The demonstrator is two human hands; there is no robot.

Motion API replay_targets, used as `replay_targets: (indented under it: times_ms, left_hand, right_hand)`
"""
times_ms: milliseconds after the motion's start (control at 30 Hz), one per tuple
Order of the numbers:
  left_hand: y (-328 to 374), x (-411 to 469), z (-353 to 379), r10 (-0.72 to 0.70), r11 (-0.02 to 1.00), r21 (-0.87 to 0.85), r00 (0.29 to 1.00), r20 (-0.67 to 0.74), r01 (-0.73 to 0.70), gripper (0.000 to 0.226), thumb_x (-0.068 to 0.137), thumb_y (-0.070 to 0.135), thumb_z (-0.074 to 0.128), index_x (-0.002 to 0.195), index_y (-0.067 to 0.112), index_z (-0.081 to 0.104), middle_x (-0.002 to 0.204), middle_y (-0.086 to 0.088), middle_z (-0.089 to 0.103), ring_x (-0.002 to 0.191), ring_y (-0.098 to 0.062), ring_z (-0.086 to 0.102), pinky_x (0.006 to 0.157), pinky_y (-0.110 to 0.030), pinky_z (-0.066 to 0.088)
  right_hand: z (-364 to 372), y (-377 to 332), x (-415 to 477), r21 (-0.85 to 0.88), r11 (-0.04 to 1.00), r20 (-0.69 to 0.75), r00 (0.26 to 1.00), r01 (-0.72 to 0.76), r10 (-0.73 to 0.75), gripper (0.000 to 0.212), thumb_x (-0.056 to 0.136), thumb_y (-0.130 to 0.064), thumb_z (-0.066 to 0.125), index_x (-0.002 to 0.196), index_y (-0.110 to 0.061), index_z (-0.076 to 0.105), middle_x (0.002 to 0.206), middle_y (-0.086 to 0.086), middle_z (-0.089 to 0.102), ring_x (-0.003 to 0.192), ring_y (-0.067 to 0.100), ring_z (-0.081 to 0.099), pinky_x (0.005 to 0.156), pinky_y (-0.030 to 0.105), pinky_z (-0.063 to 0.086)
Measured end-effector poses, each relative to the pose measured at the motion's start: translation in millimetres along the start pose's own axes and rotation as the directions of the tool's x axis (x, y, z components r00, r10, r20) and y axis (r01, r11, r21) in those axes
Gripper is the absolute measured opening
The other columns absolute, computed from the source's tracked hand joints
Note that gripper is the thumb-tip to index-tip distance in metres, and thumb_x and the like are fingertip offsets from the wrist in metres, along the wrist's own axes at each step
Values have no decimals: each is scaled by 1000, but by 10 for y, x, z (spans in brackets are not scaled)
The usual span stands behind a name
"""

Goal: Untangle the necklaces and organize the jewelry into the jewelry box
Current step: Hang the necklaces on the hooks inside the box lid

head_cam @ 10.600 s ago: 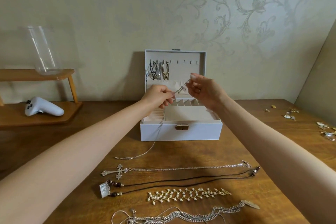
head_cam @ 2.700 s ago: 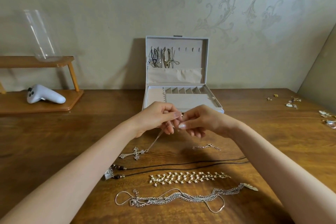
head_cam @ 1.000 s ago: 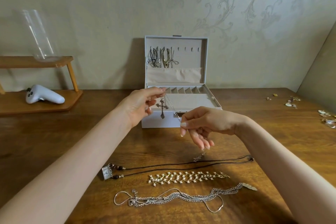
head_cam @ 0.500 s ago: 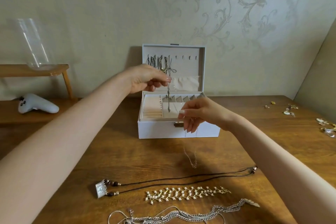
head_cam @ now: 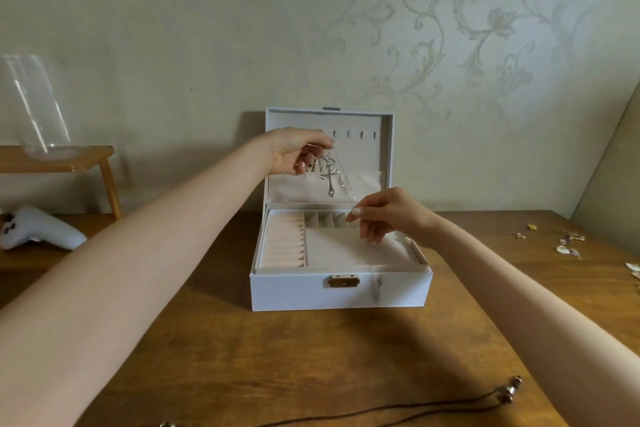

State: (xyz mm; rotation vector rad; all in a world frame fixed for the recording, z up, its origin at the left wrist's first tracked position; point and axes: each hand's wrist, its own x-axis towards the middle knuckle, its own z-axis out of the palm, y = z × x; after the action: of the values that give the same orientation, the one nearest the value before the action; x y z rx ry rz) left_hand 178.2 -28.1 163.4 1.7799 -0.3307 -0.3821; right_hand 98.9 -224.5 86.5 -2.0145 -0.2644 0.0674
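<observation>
Since a second ago our left hand [head_cam: 294, 152] has climbed from tray level beside the white rectangular jewellery box [head_cam: 298, 291] to the row of hooks [head_cam: 362, 134] in its upright lid [head_cam: 384, 149], and our right hand [head_cam: 384, 215] has come in over the cream tray [head_cam: 346, 250]. Between them we hold the silver cross necklace [head_cam: 329, 177]. The left fingers [head_cam: 300, 165] are curled and pinch its chain just below the hooks. The cross hangs free before the lid's fabric pocket. The right thumb and forefinger are closed on the chain lower down, the other fingers [head_cam: 372, 236] hanging loose. More necklaces [head_cam: 317, 166] hang in the lid behind our left hand. The box stands open at the middle of the back edge of the brown wooden worktop [head_cam: 242, 357]. A black cord necklace with beads [head_cam: 450, 410] lies along the front edge toward the right corner. Small earrings [head_cam: 568, 244] are scattered by the right edge. By the left edge a wooden shelf [head_cam: 55, 159] carries a clear glass vase [head_cam: 34, 107] above a white game controller [head_cam: 41, 234].
</observation>
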Motion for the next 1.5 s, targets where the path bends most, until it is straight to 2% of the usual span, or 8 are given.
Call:
replay_targets:
  times_ms: [100,267,633,833,1000,1133,1367,1500]
  left_hand:
    - [-4,130,23,115,986,122,993,-36,-110,8,85,17,65,78,17,62,69,5,49,56,-5,36,47,-16,25]
    - [46,260,78,309,854,433,951,25,-289,3,86,14,65,88,12,64,82,8,59,77,-5,51,71,-22,37]
    - [7,558,25,416,702,642,909,-19,-308,12,84,22,68,90,11,69,100,-4,66,100,-19,58,91,-35,45]
    - [-64,582,37,411,682,687,908,-77,-251,9,86,22,64,88,14,66,93,0,63,88,-14,57,77,-27,45]
    - [-141,658,104,374,850,476,895,-243,-226,25,86,16,63,62,13,57,67,1,62,67,-4,57,62,-21,41]
    - [-97,748,196,325,931,300,850,-415,-209,16,89,18,61,74,11,58,46,5,57,33,5,46,51,-17,36]
    - [-15,885,286,331,935,299,766,-551,-189,25,81,8,60,57,10,54,57,-8,62,63,-26,65,67,-32,54]
    - [48,827,332,359,889,452,736,-574,-81,26,77,11,60,60,13,41,65,-4,50,62,-22,50,53,-27,39]
  right_hand:
    - [-57,23,136,-80,997,-55,998,-23,19,21,87,-20,66,93,1,70,75,6,69,56,13,59,54,23,46]
    - [-143,-116,480,-14,990,-410,902,138,-131,21,80,-20,74,95,-6,68,72,0,66,42,5,44,41,18,37]
    - [-124,-257,946,43,985,-375,917,166,-138,11,77,-15,76,72,-9,69,59,-1,66,43,6,39,41,14,32]
    - [-125,-185,987,243,956,-369,927,166,-68,13,80,-11,73,69,-10,65,57,-2,63,45,8,45,44,18,36]
    - [-80,-217,1042,398,896,-397,918,196,-24,5,86,-5,65,82,-2,64,66,10,60,45,13,58,45,23,50]
    - [-54,-309,1140,371,905,-520,854,210,15,12,87,-8,64,87,4,64,67,14,62,43,16,60,43,24,50]
    - [-13,-430,1262,181,967,-650,760,179,-19,7,87,-4,58,87,1,64,62,13,63,38,15,56,36,20,42]
    - [-25,-472,1272,91,988,-661,749,128,-37,27,82,3,54,58,-8,60,54,9,60,40,18,54,37,21,43]
